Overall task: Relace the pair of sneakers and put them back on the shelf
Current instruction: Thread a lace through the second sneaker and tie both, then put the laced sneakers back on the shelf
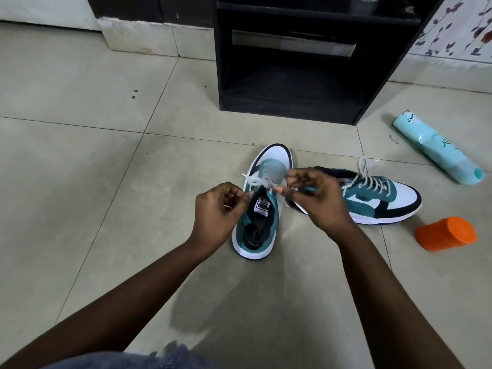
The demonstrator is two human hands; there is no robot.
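Over the near sneaker at mid-floor, the left hand and right hand each have a grip pinching its white lace. At three o'clock lies the laced sneaker; at twelve o'clock stands the black shelf.

- A white label with a black logo block is seen on the tongue of the near sneaker; its letters are too blurred to be read.
- Dark green curly script is printed on the teal bottle; no word can be made out.
- No other text or number is shown.
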